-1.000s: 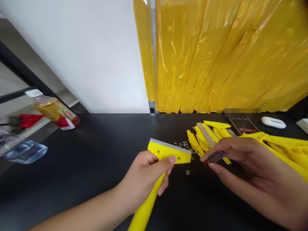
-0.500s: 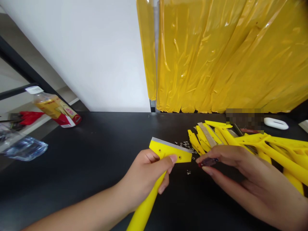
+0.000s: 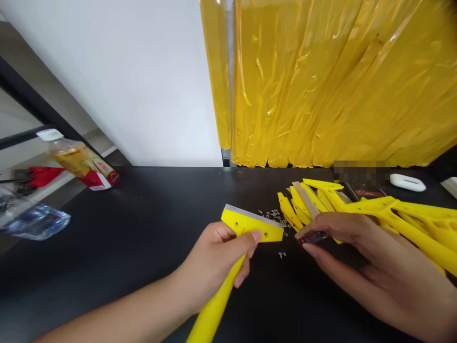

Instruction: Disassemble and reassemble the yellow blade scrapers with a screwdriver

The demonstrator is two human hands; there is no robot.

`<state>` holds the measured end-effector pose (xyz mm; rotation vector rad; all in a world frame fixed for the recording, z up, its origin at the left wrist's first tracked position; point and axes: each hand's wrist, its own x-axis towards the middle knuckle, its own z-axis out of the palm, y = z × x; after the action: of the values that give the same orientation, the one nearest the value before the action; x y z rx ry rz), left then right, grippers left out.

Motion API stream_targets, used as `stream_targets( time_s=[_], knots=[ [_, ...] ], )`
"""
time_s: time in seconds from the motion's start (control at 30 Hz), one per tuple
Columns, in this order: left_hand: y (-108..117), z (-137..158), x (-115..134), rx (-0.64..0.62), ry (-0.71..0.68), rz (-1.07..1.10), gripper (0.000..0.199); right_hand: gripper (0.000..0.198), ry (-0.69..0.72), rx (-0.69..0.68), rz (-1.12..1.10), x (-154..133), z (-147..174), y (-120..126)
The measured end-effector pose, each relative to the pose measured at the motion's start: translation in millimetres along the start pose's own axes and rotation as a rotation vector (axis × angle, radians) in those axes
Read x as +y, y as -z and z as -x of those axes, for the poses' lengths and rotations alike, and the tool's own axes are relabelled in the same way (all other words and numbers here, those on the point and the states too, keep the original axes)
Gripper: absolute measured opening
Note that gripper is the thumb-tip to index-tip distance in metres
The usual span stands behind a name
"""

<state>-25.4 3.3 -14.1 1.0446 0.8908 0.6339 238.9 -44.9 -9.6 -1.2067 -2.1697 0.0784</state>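
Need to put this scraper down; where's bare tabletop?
Tabletop looks bare between the bottle and left hand, and, nearer you, between the scraper's handle and right hand. It's crowded at the blade's right end: loose screws, rings, yellow parts.

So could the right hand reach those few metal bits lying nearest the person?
Probably yes: the right hand is close by, with nothing visibly blocking its way to the metal bits. The small dark object it pinches might hinder picking, though.
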Motion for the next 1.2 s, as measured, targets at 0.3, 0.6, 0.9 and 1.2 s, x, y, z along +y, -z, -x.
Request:
stream_targets(
  time_s=[0.3,0.6,0.9,1.2],
  knots=[
    [1.7,0.1,-1.2,-0.004,0.004,0.001,0.039,0.023,0.010,0.013,0.055,0.0,2.8,3.8],
    [2.0,-1.6,-0.8,-0.007,0.004,-0.006,0.039,0.022,-0.007,-0.061,-0.011,-2.2,-2.6,2.6],
    [1.0,-1.1,-1.0,-0.011,-0.002,-0.020,0.040,0.026,-0.006,0.023,0.058,0.9,4.4,2.5],
    [1.0,-0.4,-2.4,-0.002,0.014,-0.025,0.040,0.023,-0.227,0.135,-0.137,2.6,-9.9,0.9]
  ],
)
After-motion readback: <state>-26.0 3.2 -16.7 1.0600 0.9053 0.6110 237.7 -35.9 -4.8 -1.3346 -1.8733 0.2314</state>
